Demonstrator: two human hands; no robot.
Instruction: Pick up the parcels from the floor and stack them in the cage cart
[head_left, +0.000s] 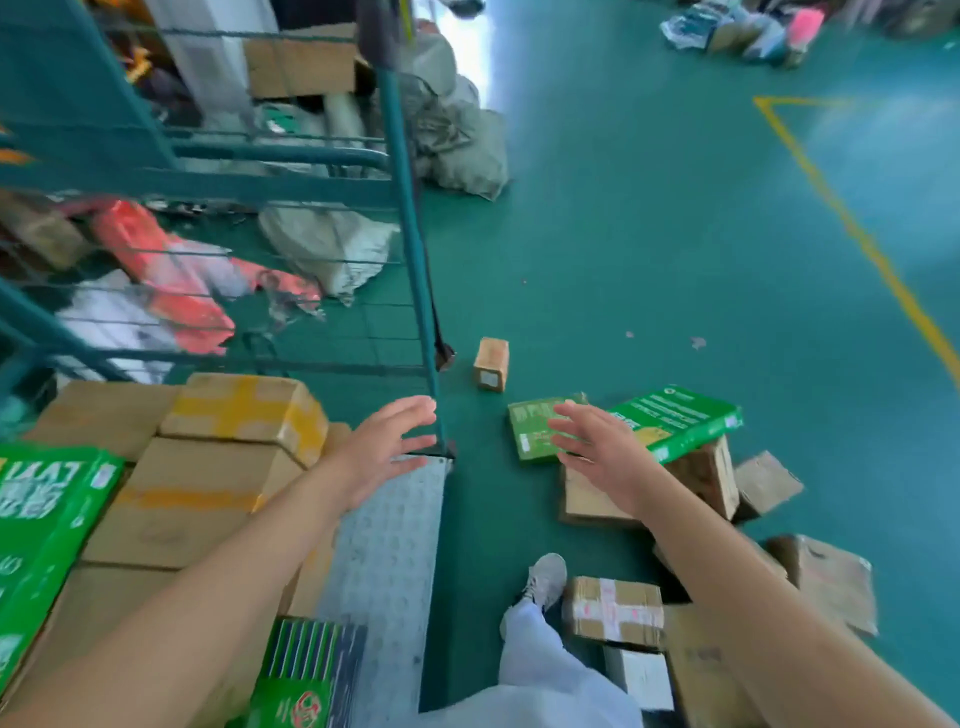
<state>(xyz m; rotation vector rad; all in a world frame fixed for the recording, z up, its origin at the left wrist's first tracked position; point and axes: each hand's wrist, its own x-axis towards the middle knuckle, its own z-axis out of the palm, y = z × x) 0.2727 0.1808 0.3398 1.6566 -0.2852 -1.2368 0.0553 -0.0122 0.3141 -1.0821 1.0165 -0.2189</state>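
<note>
Cage cart (415, 249) at left, brown cartons (208, 467) already stacked on its deck. Left hand (387, 447) over the deck edge, fingers spread, empty. Right hand (597, 447) likewise empty, above the green flat boxes (675, 415) on the floor (649, 234). Those look stiff, light; grip by long edges.

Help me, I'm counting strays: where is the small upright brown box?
The small brown box stands alone on the green floor, just right of the cage cart's corner post.
</note>
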